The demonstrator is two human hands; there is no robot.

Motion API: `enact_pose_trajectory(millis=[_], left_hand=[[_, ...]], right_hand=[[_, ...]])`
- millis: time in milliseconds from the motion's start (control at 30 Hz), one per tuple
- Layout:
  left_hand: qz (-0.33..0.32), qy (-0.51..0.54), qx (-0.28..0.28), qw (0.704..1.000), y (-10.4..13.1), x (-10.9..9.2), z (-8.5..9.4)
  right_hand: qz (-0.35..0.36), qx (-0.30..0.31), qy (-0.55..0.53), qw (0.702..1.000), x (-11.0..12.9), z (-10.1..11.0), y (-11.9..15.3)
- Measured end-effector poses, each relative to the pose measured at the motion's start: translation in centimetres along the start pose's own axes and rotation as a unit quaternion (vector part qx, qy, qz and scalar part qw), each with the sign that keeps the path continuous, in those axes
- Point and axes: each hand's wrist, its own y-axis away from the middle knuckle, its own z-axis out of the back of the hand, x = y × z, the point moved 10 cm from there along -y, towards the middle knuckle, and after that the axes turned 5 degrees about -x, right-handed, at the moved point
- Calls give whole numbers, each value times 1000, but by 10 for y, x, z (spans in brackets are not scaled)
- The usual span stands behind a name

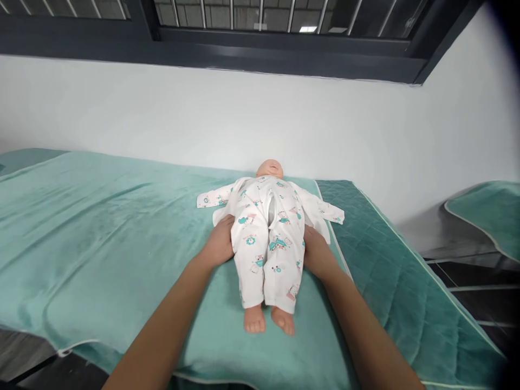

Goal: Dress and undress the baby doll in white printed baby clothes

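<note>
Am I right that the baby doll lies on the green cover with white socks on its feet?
Not the socks: the head view shows its feet bare beyond the printed white trousers. The baby doll does lie on the green cover.

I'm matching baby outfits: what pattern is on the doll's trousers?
The trousers are white with small scattered cartoon prints in teal and pink, shown in the head view.
</note>
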Motion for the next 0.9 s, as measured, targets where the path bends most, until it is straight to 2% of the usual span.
enact_pose_trajectory(millis=[100, 233, 400, 533, 700, 800, 900], left_hand=[[8, -30, 19, 999, 1, 4, -5], [59, -63, 46, 995, 4, 18, -11], [107, -114, 67, 985, 8, 27, -13], [137, -148, 59, 978, 9, 32, -10], [138, -153, 65, 976, 9, 35, -12], [142, -73, 29, 987, 6, 34, -7], [193, 22, -52, 980, 7, 40, 8]], right_hand=[[-21, 15, -25, 999, -2, 0, 2], [-42, 34, -28, 998, -5, -1, 2], [-43, 25, -24, 998, -5, 3, 1], [-36, -11, -21, 999, -3, 12, 3], [-91, -113, -23, 989, -16, 32, 4], [-106, -123, -63, 985, -20, 32, 2], [-144, -129, -129, 973, -28, 29, 4]])
